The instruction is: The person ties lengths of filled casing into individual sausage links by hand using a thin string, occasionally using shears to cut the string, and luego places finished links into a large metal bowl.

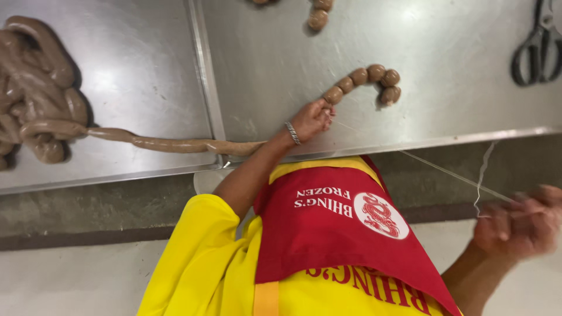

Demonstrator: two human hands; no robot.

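Observation:
My left hand [310, 120], with a metal bracelet on the wrist, pinches a long brown sausage [175, 144] at the point where it meets a curved chain of small tied links [366, 79]. The untied sausage runs left across the steel surface to a coiled heap [35, 88]. A thin white string [456, 175] stretches from the pinched spot down to my right hand [521, 225], which is blurred, closed on the string and held off the table at the lower right. I wear a yellow shirt and a red apron [333, 234].
Two steel table tops meet at a raised seam [205, 76]. Scissors [535, 52] lie at the far right. A few more round links [319, 14] sit at the top edge. Below the table edge [439, 140] are a dark ledge and pale floor.

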